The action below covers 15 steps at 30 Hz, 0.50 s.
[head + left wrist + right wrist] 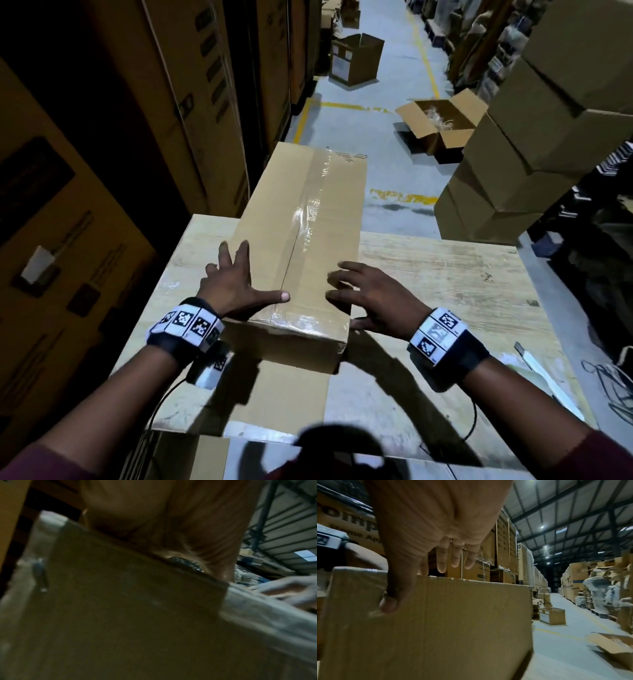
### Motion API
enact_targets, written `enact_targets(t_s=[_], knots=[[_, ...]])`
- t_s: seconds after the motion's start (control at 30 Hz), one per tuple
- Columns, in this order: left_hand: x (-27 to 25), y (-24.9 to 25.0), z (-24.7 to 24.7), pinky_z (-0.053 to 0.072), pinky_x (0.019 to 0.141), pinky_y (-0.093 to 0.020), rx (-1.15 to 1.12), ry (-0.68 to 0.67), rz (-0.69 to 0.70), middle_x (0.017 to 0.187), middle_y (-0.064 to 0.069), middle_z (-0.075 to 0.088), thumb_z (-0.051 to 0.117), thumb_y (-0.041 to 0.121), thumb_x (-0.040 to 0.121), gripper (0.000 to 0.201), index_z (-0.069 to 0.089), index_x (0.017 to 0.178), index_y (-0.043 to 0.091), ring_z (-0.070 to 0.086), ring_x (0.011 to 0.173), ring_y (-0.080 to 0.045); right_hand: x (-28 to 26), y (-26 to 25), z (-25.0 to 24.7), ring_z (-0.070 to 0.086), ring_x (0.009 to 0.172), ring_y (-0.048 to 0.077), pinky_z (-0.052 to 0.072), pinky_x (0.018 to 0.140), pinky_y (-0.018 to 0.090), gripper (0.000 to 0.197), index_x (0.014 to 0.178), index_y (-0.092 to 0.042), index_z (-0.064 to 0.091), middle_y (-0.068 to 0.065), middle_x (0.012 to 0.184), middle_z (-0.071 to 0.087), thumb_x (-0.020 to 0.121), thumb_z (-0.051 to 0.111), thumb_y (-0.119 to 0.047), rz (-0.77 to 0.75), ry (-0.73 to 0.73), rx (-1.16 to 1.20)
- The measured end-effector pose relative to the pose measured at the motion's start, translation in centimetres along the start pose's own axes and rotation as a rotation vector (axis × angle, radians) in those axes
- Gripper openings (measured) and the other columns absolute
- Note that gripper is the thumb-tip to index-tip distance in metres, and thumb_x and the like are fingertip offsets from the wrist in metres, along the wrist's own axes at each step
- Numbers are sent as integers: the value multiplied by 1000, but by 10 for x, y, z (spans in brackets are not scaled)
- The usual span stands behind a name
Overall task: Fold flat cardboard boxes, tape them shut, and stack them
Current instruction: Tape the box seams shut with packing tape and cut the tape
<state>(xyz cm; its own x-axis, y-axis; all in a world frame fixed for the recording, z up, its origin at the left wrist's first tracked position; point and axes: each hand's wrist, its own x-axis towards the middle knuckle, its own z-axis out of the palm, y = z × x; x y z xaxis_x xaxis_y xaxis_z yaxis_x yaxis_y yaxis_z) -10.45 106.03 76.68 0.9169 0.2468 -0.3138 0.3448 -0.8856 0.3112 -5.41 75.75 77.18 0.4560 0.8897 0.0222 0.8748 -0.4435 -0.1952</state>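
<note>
A long cardboard box [308, 219] lies on the wooden table [445, 274], its top seam covered with clear tape and its far end jutting past the table's far edge. My left hand [236, 281] rests flat on the near left top corner, fingers spread, thumb pointing toward the seam. My right hand [370, 294] is at the near right corner, fingers loosely spread over the top. In the right wrist view its thumb [388, 604] touches the box's side [453, 622]. The left wrist view shows the palm [163, 520] against the box's edge [137, 615].
A flat cardboard sheet [291, 394] lies under the box's near end. A white cutter [537, 370] sits by the table's right edge. Stacked boxes [513, 164] stand right, tall cartons [137, 102] left, and open boxes [442, 120] sit on the aisle floor.
</note>
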Motion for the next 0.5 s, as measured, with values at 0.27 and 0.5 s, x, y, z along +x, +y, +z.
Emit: enact_targets(t_s=[0.27, 0.5], knots=[[31, -51, -39, 28, 116, -52, 100, -59, 164, 163, -15, 10, 58, 102, 22, 159, 4, 156, 38, 21, 145, -41, 51, -71, 40, 32, 149, 27, 28, 117, 52, 92, 140, -19, 57, 3, 155, 47, 64, 86, -61, -28, 42, 141], [41, -93, -46, 25, 119, -45, -64, -52, 372, 159, 1, 31, 58, 99, 39, 134, 28, 154, 37, 27, 147, -23, 100, -136, 57, 2, 157, 22, -1, 125, 44, 130, 157, -5, 24, 9, 170, 9, 63, 67, -84, 15, -88, 28]])
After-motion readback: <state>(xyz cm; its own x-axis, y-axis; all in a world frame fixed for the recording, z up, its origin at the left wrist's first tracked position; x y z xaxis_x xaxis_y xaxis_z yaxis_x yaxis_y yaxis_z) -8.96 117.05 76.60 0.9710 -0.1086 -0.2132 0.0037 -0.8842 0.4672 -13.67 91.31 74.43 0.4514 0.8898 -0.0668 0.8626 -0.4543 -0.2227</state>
